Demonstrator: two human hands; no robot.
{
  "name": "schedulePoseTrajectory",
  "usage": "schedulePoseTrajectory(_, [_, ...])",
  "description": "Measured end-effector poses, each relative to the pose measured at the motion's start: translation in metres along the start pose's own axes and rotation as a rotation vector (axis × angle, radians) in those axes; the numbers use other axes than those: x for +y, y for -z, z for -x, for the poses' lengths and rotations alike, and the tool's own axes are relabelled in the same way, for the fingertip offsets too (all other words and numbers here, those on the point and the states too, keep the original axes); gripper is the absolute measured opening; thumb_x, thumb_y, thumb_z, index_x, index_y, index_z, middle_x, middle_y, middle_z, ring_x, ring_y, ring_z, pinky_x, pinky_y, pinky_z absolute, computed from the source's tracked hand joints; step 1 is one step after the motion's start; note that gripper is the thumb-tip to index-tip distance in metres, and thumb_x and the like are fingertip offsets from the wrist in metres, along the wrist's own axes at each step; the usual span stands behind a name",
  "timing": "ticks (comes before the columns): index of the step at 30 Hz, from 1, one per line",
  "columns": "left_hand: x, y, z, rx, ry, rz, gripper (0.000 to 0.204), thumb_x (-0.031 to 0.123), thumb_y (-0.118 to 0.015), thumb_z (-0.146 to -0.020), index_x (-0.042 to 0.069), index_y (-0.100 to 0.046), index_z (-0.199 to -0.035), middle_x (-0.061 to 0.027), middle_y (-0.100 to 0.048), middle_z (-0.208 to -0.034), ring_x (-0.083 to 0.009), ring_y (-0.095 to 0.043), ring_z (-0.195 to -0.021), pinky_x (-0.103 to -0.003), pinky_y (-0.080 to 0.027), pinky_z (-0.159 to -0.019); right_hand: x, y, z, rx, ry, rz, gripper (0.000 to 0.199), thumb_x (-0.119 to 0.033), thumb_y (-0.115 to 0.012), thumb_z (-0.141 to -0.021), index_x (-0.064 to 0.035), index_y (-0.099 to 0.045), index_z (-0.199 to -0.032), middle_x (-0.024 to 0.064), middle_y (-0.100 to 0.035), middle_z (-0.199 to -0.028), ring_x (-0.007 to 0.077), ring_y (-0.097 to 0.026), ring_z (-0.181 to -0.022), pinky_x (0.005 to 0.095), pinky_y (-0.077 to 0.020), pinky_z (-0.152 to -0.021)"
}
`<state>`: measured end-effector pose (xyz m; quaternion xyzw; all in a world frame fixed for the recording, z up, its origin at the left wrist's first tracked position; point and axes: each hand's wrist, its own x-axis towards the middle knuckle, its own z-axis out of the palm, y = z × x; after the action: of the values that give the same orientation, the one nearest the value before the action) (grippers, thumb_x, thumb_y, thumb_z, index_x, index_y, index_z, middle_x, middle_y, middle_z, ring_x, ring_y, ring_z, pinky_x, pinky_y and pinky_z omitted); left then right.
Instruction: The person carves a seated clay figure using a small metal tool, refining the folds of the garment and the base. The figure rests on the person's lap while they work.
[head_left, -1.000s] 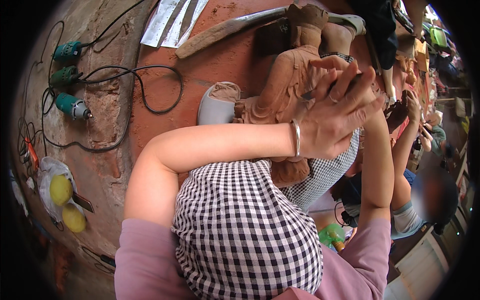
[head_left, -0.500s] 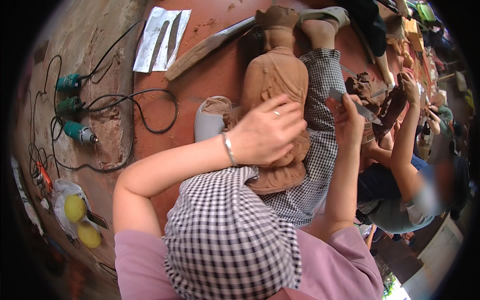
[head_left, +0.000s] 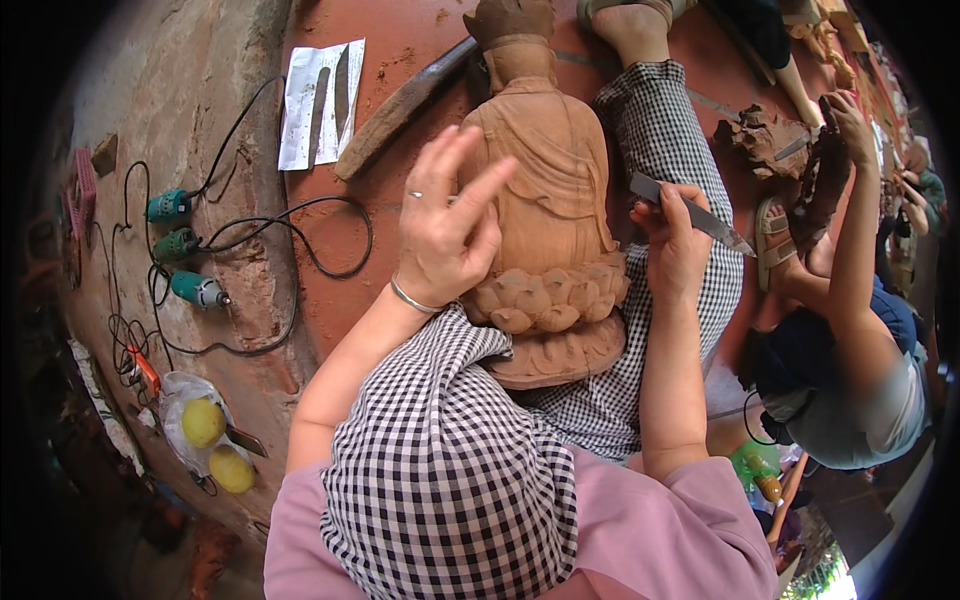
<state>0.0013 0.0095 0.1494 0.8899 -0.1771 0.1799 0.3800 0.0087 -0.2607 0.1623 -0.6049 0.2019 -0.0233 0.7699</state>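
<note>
A brown carved wooden statue (head_left: 545, 165) of a robed seated figure on a lotus base lies between my legs, its head pointing away. My left hand (head_left: 448, 220), with a ring and a silver bracelet, is raised over the statue's left side. Its fingers are spread and nothing is in them; whether it touches the wood I cannot tell. To the right of the statue, above my checked trouser leg, my right hand (head_left: 678, 240) grips a flat grey carving knife (head_left: 718, 230). The blade's pointed end faces right, away from the statue.
Left of the statue lie a wooden bar (head_left: 405, 108) and a white paper (head_left: 298, 112) with two flat blades. Green power tools (head_left: 200, 289) with black cables sit farther left, near yellow fruit (head_left: 203, 423) in a bag. A co-worker (head_left: 840, 380) sits close on the right.
My left hand has lifted off the statue's front and moved left, its fingers spreading. The statue's chest and lotus base are now uncovered. My right hand still holds the knife.
</note>
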Motion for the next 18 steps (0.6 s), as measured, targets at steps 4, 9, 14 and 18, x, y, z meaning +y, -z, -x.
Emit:
schedulePoseTrajectory(4, [0.002, -0.006, -0.002, -0.084, -0.078, 0.017, 0.05, 0.003, -0.064, -0.07, 0.017, -0.076, -0.117, -0.0149, -0.058, -0.137, -0.0361, -0.05, -0.134, -0.052, -0.036, -0.116, 0.002, -0.003, 0.001, -0.007, -0.013, 0.019, 0.014, -0.014, -0.066, -0.097, -0.0024, -0.06, -0.101, 0.0082, -0.069, -0.09, 0.0142, -0.07, -0.073, 0.0281, -0.0594, -0.068])
schedulePoseTrajectory(9, [-0.004, -0.012, 0.001, -0.041, -0.136, 0.048, 0.039, 0.005, -0.067, -0.077, 0.021, -0.078, -0.111, -0.0105, -0.064, -0.131, -0.0325, -0.053, -0.132, -0.051, -0.033, -0.119, 0.002, -0.006, -0.001, -0.003, -0.062, 0.054, 0.012, -0.014, -0.064, -0.099, -0.0039, -0.058, -0.103, 0.0072, -0.067, -0.093, 0.0147, -0.067, -0.073, 0.0299, -0.0562, -0.07])
schedulePoseTrajectory(14, [-0.001, -0.013, 0.002, -0.06, -0.083, 0.084, 0.039, 0.002, -0.065, -0.08, 0.024, -0.078, -0.109, -0.0089, -0.063, -0.132, -0.0309, -0.053, -0.132, -0.052, -0.029, -0.121, 0.003, -0.01, -0.004, -0.001, -0.042, 0.035, 0.013, -0.014, -0.066, -0.098, -0.0033, -0.06, -0.101, 0.0064, -0.069, -0.088, 0.012, -0.068, -0.072, 0.0252, -0.0561, -0.067])
schedulePoseTrajectory(18, [0.002, -0.012, -0.001, -0.071, -0.036, 0.088, 0.041, 0.0, -0.062, -0.081, 0.024, -0.077, -0.11, -0.0069, -0.061, -0.136, -0.0305, -0.052, -0.133, -0.053, -0.027, -0.122, -0.008, -0.017, 0.004, -0.079, -0.087, 0.031, 0.013, -0.014, -0.066, -0.098, -0.0023, -0.062, -0.102, 0.0059, -0.07, -0.086, 0.0108, -0.069, -0.074, 0.0218, -0.0555, -0.065])
